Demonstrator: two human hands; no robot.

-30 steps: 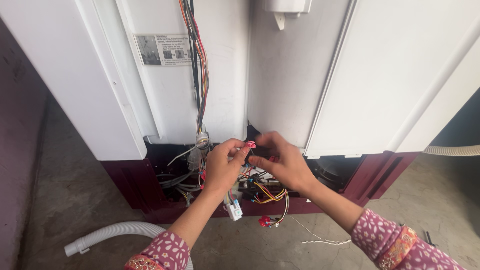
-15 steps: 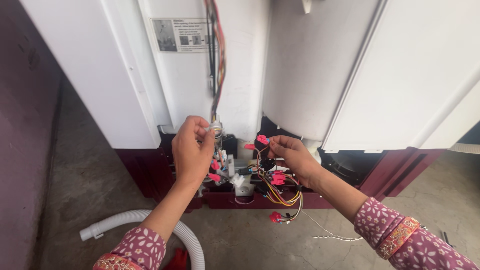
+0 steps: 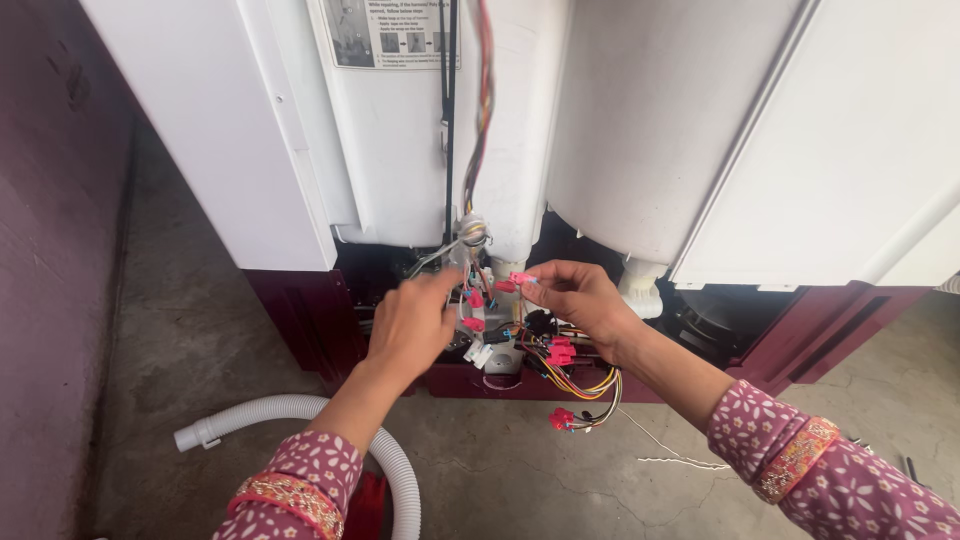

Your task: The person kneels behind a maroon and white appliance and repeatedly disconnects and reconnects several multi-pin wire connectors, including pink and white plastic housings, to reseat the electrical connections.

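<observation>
Below the white tub housing [image 3: 400, 150], the right hand [image 3: 580, 300] pinches a pink connector [image 3: 521, 279]; the left hand [image 3: 415, 325] grips adjacent wires [image 3: 450, 250]. Several connectors [image 3: 560, 418] hang unmated; wiring appears unfinished.

I see one label [image 3: 392, 32] — a rectangular grey-and-white sticker, high on the white rear panel [image 3: 400, 150], cut by the top edge; it seemingly carries small diagrams.

Soft even daylight, slight motion blur
</observation>
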